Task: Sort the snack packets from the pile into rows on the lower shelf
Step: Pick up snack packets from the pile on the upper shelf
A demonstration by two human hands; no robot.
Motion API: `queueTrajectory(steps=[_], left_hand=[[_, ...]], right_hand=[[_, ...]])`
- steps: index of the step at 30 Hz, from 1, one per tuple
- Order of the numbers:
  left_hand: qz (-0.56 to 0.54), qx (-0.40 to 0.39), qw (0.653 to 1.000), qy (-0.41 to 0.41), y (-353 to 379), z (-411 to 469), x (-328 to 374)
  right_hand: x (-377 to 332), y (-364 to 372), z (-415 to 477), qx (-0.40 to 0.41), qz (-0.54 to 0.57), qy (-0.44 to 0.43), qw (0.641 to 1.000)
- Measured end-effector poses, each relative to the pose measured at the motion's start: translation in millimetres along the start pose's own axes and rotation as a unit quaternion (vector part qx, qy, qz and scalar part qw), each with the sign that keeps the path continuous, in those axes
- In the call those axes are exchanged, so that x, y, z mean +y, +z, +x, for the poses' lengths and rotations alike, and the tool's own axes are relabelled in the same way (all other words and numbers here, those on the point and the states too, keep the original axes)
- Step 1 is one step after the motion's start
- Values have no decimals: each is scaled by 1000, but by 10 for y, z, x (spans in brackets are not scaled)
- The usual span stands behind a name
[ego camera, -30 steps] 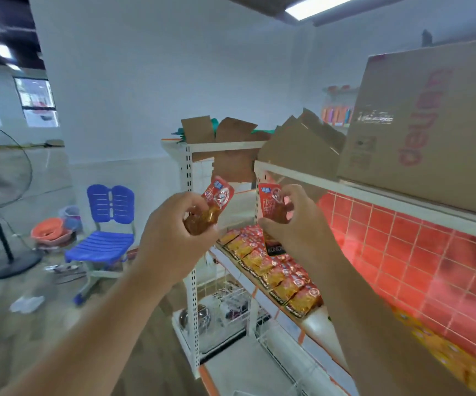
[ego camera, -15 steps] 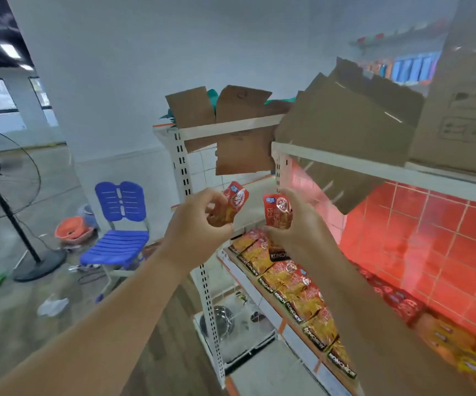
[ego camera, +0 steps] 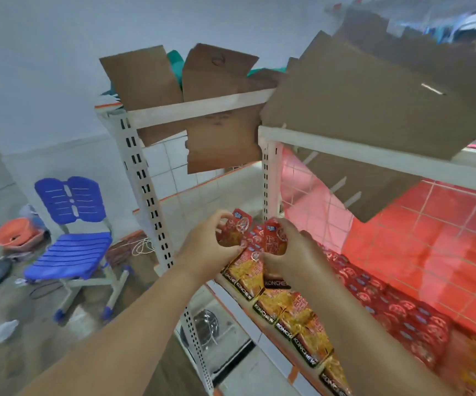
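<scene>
Now | left hand (ego camera: 206,248): red packet (ego camera: 235,228) | right hand (ego camera: 292,257): second red packet (ego camera: 274,237)

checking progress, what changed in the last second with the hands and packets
Both hands came down toward the rows on the lower shelf. The left hand still holds the left packet, the right hand the right packet; neither was let go. The rows lie as before.

packet rows (ego camera: 402,312) blurred, cropped (lower right)
</scene>
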State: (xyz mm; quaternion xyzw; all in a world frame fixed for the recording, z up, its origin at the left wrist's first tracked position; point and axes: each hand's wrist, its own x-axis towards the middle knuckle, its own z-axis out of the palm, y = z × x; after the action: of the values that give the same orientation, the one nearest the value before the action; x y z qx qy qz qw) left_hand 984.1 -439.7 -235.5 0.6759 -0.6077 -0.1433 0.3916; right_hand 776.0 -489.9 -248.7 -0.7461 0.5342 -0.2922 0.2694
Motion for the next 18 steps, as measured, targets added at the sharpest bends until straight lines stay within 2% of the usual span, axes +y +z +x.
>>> queueTrajectory(steps=[5, 9, 13, 16, 18], left_hand=[[-19, -40, 999, -19, 269, 540, -548], [5, -81, 996, 24, 516, 895, -1002], [22, -106, 994, 14, 666, 977, -1323], [20, -107, 992, 60, 690, 942, -1467], [14, -114, 992, 57, 707, 932, -1552]], right_hand=[[82, 474, 356, -8, -28, 74, 997], [86, 907, 618, 21, -52, 156, 986], [8, 1291, 733, 38, -106, 208, 972], [-41, 1507, 750, 51, -143, 244, 958], [-53, 1608, 754, 53, -150, 269, 950]])
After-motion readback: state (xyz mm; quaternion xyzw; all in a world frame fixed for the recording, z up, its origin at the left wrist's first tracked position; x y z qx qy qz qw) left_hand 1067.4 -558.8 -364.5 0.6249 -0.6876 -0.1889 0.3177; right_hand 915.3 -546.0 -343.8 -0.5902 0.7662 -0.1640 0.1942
